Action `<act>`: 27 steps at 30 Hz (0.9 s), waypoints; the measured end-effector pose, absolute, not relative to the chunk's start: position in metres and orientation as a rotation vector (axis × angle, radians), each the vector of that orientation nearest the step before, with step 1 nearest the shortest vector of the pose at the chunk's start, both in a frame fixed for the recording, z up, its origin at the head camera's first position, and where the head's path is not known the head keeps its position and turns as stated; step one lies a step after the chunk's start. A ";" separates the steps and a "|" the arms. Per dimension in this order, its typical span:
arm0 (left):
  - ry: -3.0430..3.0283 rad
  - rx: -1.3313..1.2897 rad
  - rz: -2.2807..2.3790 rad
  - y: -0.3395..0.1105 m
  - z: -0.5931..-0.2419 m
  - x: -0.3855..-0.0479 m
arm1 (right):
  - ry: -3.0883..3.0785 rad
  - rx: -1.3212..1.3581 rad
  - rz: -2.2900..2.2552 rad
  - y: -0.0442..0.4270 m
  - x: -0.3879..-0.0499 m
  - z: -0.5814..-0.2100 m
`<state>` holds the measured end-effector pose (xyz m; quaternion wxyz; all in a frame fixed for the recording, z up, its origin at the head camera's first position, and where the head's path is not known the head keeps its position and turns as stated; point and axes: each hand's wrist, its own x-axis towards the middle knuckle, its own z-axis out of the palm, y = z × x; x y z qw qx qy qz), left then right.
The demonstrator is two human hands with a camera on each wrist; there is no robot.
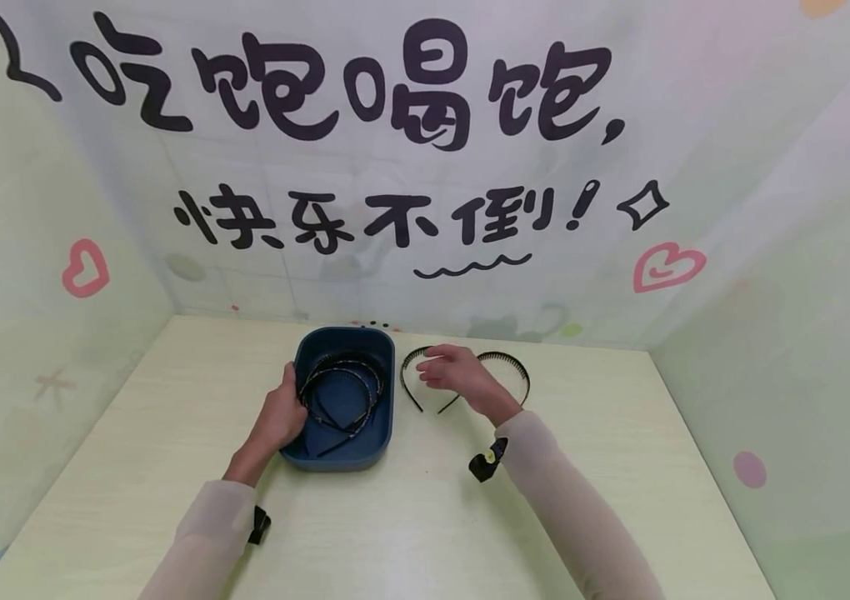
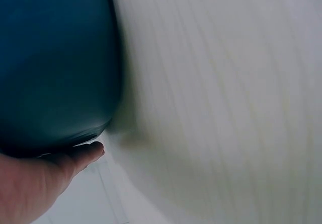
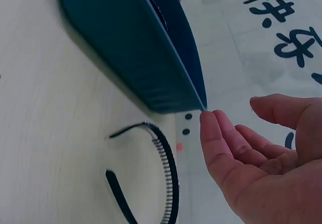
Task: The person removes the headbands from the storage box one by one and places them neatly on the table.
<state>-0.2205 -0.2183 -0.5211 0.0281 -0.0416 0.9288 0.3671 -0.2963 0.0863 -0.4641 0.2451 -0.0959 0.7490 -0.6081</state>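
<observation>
In the head view, my left hand (image 1: 284, 412) grips the left wall of a dark blue bin (image 1: 342, 461). The left wrist view shows the thumb or a finger along the outside of the bin (image 2: 55, 73). Several dark headbands (image 1: 342, 429) lie looped inside it. My right hand (image 1: 462, 375) hovers with parted, loosely bent fingers over two black toothed headbands, one at its left (image 1: 404, 379) and one at its right (image 1: 518, 367), and hides part of them. In the right wrist view nothing sits between thumb and fingers of the right hand (image 3: 256, 163), below the bin's corner.
The pale wooden table (image 1: 410, 533) carries the bin near its back edge. Behind it stands a printed backdrop (image 1: 395, 292) with dark lettering, and similar printed panels close off both sides. A black strap device (image 1: 487, 460) hangs at the right wrist.
</observation>
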 end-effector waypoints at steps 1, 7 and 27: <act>2.865 -0.127 1.136 -0.218 -0.521 -0.220 | 2.014 -0.291 -1.646 0.081 -0.294 -0.463; 2.854 -0.139 1.133 -0.218 -0.522 -0.219 | 2.006 -0.403 -1.471 0.052 -0.279 -0.454; 2.881 -0.112 1.103 -0.218 -0.519 -0.223 | 2.149 -0.228 -1.415 -0.022 -0.247 -0.465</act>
